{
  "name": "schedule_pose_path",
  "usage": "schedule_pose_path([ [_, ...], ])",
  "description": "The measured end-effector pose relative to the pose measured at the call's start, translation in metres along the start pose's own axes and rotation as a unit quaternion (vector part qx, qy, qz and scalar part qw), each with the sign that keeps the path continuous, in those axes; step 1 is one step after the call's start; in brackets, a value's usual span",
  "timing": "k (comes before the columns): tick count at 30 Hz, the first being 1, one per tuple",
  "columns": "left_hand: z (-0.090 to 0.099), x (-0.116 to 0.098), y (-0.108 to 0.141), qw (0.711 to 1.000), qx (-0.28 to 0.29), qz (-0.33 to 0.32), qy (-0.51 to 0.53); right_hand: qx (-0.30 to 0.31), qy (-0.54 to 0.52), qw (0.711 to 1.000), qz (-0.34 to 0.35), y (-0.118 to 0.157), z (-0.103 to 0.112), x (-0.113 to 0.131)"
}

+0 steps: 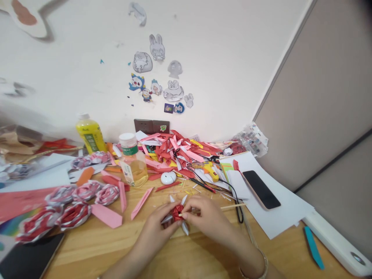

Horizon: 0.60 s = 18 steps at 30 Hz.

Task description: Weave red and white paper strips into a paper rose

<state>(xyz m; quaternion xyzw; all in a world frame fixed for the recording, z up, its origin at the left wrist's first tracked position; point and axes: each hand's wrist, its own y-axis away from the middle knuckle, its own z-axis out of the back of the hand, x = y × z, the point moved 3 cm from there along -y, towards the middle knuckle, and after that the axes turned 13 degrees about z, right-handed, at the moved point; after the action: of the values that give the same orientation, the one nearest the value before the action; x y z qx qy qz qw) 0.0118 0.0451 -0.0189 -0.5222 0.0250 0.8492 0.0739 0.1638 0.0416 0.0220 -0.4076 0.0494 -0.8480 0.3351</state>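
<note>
A folded paper flower with a red centre and pointed white petals sits low over the table in front of me. My left hand is closed on its left side, thumb and fingers around the red centre. Between the thumb and fingers of my right hand is a thin wooden stick. One end of the stick meets the red centre; the rest runs out to the right behind the hand. Whether its tip is inside the folds, I cannot tell. Part of the flower is hidden by my fingers.
Behind lies a heap of folded paper strips with a yellow glue gun. Two bottles, one of them squat, stand left of it. Rolled paper roses lie left. A phone rests on white paper at right.
</note>
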Motion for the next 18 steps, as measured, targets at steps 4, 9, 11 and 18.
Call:
schedule_pose_path([
  [4,-0.0007,0.0005,-0.0005,1.000,0.009,-0.007,-0.001,0.002,0.033,0.999,-0.005,-0.0013,-0.0009,0.0020],
  [9,-0.0005,0.0007,-0.0004,1.000,0.009,-0.009,-0.001,0.035,0.069,0.997,0.010,-0.0020,-0.0025,0.0029],
  [11,-0.0007,0.0009,0.0001,1.000,0.010,-0.008,0.000,0.042,0.054,0.998,0.007,-0.0017,-0.0027,0.0020],
  [18,-0.0009,0.0019,0.0005,1.000,0.005,-0.002,0.003,0.030,-0.018,0.999,-0.027,0.0003,-0.0015,-0.0001],
])
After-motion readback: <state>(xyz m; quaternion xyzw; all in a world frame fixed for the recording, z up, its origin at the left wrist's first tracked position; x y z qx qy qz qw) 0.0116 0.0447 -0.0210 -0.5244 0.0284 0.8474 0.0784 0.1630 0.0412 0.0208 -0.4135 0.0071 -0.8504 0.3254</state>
